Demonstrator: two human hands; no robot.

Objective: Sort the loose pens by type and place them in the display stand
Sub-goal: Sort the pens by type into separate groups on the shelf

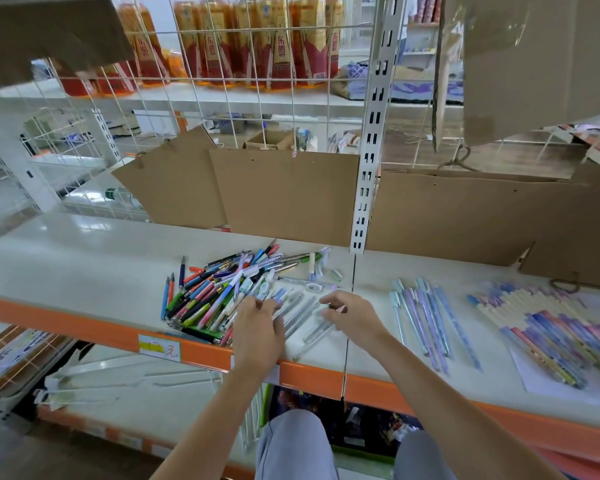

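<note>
Pens, pale and see-through, are spread between the two hands at the middle of the frame, slanting from lower left to upper right, and are touched by the left hand and right hand with loosely curled fingers, though a firm hold cannot be told.

A shop is shown. White metal shelving with orange edge strips is seen, and a handwritten price tag is stuck to one strip. Rows of identical red-and-orange drink bottles are stocked behind a wire grid. Pens are heaped on the shelf.
</note>
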